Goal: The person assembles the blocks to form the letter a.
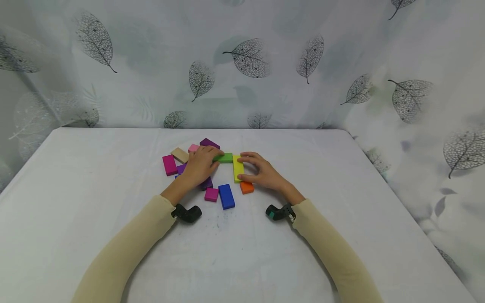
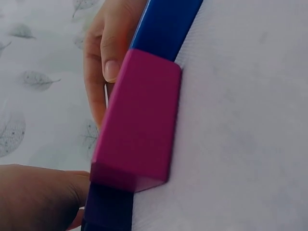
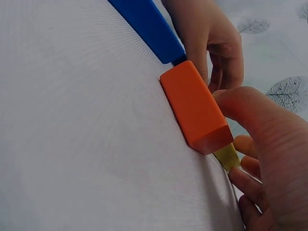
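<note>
In the head view my left hand (image 1: pixel 201 164) holds the left end of a green block (image 1: pixel 226 158), thumb at the near side and fingers at the far side. My right hand (image 1: pixel 265 172) grips a yellow block (image 1: pixel 237 169), which stands just right of the green one. In the right wrist view, the yellow block (image 3: pixel 227 156) shows partly behind an orange block (image 3: pixel 197 106). A blue block (image 1: pixel 226 196) and a small magenta block (image 1: pixel 211 194) lie nearer to me. The left wrist view has a magenta block (image 2: pixel 139 120) hiding much of the hands' work.
Around the left hand lie more blocks: a magenta one (image 1: pixel 169 165), a tan one (image 1: pixel 179 155), a pink one (image 1: pixel 193 147) and a dark purple one (image 1: pixel 209 143). Others sit partly under that hand. All rest on a white-covered table (image 1: pixel 242 252) before a leaf-patterned curtain (image 1: pixel 151 63).
</note>
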Demonstrator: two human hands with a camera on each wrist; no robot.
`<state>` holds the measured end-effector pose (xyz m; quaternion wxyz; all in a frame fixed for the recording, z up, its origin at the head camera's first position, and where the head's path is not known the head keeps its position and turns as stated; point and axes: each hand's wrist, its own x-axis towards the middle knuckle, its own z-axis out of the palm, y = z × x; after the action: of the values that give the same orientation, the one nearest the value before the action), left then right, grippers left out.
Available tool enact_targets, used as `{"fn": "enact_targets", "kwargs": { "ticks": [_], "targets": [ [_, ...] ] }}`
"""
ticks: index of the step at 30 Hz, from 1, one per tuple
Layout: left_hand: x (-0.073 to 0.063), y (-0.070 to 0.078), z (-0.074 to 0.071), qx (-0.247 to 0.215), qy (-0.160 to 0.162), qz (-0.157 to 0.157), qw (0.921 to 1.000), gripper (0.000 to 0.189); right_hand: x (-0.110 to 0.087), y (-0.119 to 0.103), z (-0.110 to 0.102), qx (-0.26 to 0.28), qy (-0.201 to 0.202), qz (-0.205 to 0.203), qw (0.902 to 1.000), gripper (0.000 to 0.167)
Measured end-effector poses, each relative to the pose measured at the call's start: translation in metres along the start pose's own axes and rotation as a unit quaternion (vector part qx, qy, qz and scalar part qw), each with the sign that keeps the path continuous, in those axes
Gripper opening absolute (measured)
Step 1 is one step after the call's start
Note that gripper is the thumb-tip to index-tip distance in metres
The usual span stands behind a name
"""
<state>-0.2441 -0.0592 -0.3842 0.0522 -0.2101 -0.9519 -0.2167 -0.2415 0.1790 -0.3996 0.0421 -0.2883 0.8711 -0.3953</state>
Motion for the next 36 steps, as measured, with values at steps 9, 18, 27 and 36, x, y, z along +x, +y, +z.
{"fn": "enact_targets", "kwargs": {
  "ticks": [9, 18, 27, 36],
  "targets": [
    [0.0007, -0.0051, 0.0012, -0.012, 0.016, -0.002, 0.9998, 0.033, 0.0009, -0.0011, -0.0001, 0.0, -0.006, 0.008, 1.0, 0.056],
    [0.0027, -0.0084, 0.0031, -0.012, 0.016, -0.004, 0.9998, 0.033, 0.0026, 0.0024, 0.0001, 0.01, -0.004, 0.005, 0.9999, 0.05],
    [0.0015, -0.0063, 0.0018, -0.018, 0.016, -0.005, 0.9997, 0.032, 0.0033, 0.0012, -0.0042, 0.028, 0.004, -0.008, 0.9996, 0.043],
    [0.0005, -0.0067, 0.0025, -0.021, 0.02, -0.001, 0.9996, 0.033, 0.0079, 0.0036, -0.0018, 0.047, 0.018, -0.013, 0.9987, 0.039]
  ]
}}
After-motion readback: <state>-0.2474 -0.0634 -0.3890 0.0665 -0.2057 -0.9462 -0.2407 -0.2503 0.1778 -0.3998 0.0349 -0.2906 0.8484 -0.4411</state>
